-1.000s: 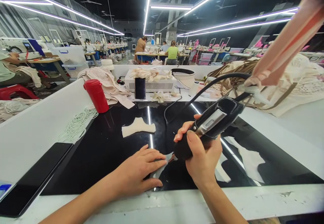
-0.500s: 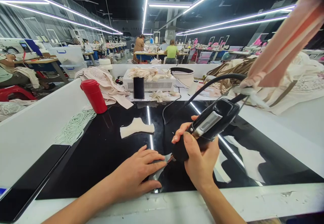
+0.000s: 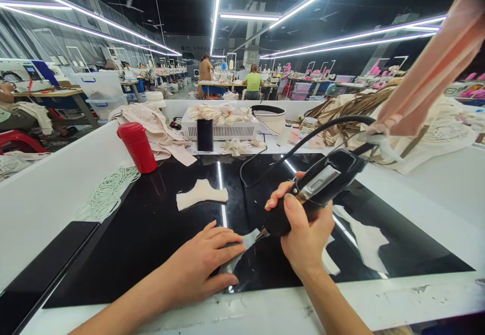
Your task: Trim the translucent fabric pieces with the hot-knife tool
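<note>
While the left hand [image 3: 206,267] presses flat the grey fabric piece [image 3: 242,246], the right hand [image 3: 303,234] grips the black tool [image 3: 314,191], whose tip touches the fabric just beyond the left fingertips.

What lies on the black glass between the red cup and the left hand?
In the head view, a cream fabric piece lies between the red cup and the left hand; the rest is bare black glass.

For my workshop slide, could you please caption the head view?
Left hand pins a fabric piece on the black table; right hand holds a corded tool.
</note>
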The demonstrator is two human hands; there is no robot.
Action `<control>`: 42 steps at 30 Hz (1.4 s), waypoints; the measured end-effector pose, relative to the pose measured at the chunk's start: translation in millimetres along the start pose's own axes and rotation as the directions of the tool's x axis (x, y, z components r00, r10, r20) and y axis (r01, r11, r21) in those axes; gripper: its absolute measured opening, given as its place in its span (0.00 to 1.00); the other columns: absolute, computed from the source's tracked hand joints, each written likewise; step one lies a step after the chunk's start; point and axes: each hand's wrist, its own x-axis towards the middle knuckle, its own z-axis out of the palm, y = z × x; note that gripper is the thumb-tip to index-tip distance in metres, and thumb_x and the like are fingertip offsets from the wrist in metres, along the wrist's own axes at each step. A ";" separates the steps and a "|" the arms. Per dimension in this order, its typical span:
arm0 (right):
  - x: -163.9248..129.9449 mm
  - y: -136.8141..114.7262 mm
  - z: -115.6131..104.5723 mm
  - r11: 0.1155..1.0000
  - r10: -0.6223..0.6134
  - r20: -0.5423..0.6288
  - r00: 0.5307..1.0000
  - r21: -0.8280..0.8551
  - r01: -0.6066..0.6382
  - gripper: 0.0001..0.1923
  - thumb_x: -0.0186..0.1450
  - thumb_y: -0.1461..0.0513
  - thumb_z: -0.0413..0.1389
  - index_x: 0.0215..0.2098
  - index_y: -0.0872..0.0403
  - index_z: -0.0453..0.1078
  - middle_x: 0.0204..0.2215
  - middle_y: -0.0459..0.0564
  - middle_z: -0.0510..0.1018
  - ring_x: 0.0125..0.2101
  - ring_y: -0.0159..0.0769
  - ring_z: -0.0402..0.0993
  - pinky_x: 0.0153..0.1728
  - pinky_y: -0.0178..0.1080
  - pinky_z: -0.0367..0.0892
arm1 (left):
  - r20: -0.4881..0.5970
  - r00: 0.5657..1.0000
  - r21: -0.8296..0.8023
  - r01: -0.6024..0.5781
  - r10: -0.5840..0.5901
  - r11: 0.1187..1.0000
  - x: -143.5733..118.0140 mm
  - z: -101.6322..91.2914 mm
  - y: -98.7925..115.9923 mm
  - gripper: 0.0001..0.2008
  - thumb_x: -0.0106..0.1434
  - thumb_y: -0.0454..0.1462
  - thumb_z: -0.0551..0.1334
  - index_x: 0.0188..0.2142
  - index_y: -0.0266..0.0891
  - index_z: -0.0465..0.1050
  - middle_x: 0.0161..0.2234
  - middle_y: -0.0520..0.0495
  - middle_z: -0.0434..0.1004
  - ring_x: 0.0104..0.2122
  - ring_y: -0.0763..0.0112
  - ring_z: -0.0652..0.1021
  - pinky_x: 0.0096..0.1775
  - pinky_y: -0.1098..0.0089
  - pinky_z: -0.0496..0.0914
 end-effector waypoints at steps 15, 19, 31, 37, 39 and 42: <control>5.9 0.4 -0.2 0.999 -0.016 -0.037 0.999 -0.034 0.015 0.17 0.66 0.58 0.65 0.51 0.47 0.67 0.32 0.41 0.76 0.26 0.31 0.73 0.30 0.38 0.72 | 0.016 1.000 -0.015 0.012 -0.011 1.000 0.0 0.9 -1.6 0.26 0.70 0.40 0.64 0.66 0.50 0.66 0.64 0.45 0.70 0.65 0.54 0.68 0.69 0.40 0.51; 9.2 2.9 -2.7 0.999 -0.016 -0.059 0.998 -0.042 0.013 0.18 0.65 0.57 0.66 0.51 0.47 0.67 0.32 0.41 0.76 0.26 0.32 0.73 0.30 0.39 0.72 | 0.008 1.000 -0.031 0.006 -0.006 0.999 0.3 -0.4 -0.7 0.26 0.70 0.40 0.65 0.66 0.50 0.67 0.64 0.45 0.71 0.65 0.53 0.69 0.69 0.40 0.51; 10.7 3.2 -6.0 0.993 0.041 -0.061 0.997 -0.110 -0.048 0.18 0.64 0.56 0.66 0.50 0.47 0.68 0.32 0.41 0.78 0.26 0.32 0.74 0.32 0.38 0.72 | -0.048 0.999 -0.115 0.018 -0.024 0.993 -0.6 1.8 -1.0 0.26 0.68 0.41 0.67 0.64 0.53 0.69 0.63 0.45 0.72 0.63 0.53 0.72 0.68 0.41 0.53; 7.9 -1.4 -12.1 0.973 0.026 -0.034 0.999 -0.227 -0.033 0.18 0.63 0.55 0.68 0.47 0.48 0.69 0.33 0.43 0.79 0.26 0.33 0.75 0.33 0.39 0.72 | -0.308 0.930 -0.115 0.174 -0.201 0.978 1.3 17.6 -18.2 0.18 0.71 0.37 0.61 0.59 0.46 0.73 0.62 0.43 0.72 0.61 0.54 0.73 0.63 0.52 0.69; 6.9 -3.7 -13.1 0.969 0.022 -0.018 1.000 -0.246 -0.026 0.17 0.63 0.54 0.68 0.45 0.48 0.70 0.34 0.44 0.79 0.28 0.35 0.76 0.34 0.40 0.72 | -0.332 0.913 -0.106 0.214 -0.237 0.971 1.6 21.2 -22.1 0.16 0.70 0.37 0.62 0.57 0.45 0.75 0.60 0.43 0.73 0.60 0.53 0.73 0.61 0.51 0.71; 6.2 -7.7 -14.6 0.962 0.012 -0.011 1.000 -0.272 -0.014 0.16 0.63 0.53 0.67 0.44 0.48 0.70 0.36 0.45 0.80 0.31 0.37 0.77 0.36 0.41 0.74 | -0.351 0.907 -0.108 0.208 -0.233 0.972 2.2 22.7 -23.5 0.14 0.68 0.35 0.63 0.53 0.45 0.76 0.58 0.45 0.75 0.59 0.54 0.74 0.60 0.52 0.72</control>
